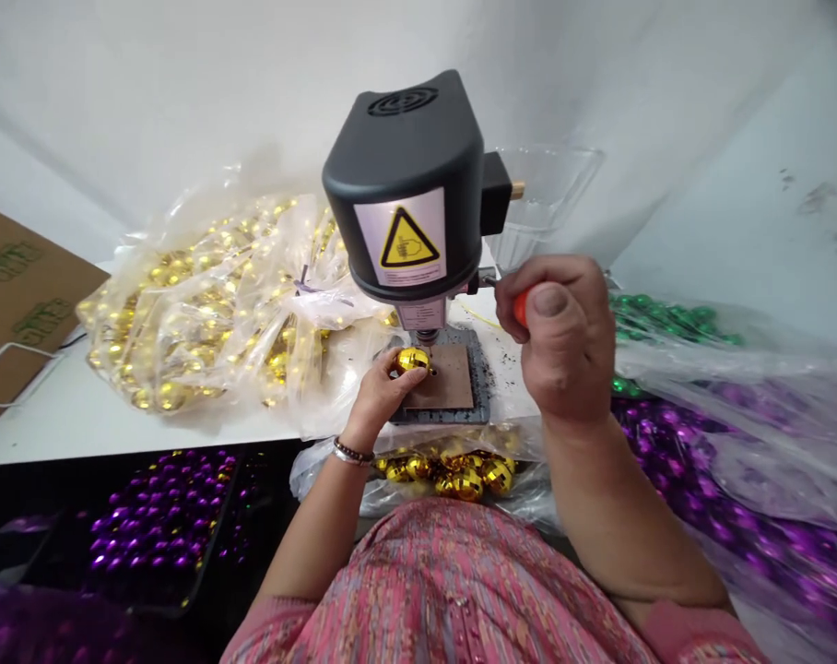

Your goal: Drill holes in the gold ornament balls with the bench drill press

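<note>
Pinched in my left hand (381, 395) is a shiny gold faceted ball (414, 361), under the chuck of a small black drill press (408, 184). The ball is over a brown board (453, 376) lying on the press's grey base (480, 406). My right hand (563, 337) is closed around the orange knob (521, 309) of the press's feed lever, at the right of the machine. Whether the drill bit touches the ball I cannot tell. More gold balls (466, 481) lie in an open clear bag close to my body.
A large clear bag of gold balls (204, 304) stands on the white table (65, 420) at left, beside a cardboard box (17, 295). Purple balls (159, 512) fill a black crate at lower left. Bagged green balls (674, 318) and purple balls (729, 480) are at right. Dark shavings surround the base.
</note>
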A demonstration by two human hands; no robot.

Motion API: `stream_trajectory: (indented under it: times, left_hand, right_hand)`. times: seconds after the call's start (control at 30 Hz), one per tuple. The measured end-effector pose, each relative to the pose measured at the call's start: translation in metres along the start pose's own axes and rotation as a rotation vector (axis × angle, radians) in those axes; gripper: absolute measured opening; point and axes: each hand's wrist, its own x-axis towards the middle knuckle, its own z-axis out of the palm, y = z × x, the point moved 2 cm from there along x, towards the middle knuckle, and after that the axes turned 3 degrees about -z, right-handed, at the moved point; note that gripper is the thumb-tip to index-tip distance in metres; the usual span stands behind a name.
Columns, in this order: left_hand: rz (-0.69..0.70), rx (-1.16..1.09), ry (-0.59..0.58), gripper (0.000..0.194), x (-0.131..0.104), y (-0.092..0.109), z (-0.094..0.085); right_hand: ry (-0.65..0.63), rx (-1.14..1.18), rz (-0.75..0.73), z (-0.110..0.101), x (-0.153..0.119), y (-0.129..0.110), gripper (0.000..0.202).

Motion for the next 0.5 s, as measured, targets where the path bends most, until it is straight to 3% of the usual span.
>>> stream_trajectory:
  times: [0.3,0.5]
  left_hand:
    - [0.001,0.192,-0.024,0.056,-0.001,0.005,0.007]
    - [0.126,0.335,0.015,0.058,0.001,0.006,0.014]
  right_hand:
    - [0.024,-0.037,0.130,0.014,0.043,-0.022,0.040]
    - [0.021,0.028,0.199,0.015,0.049,-0.022,0.037]
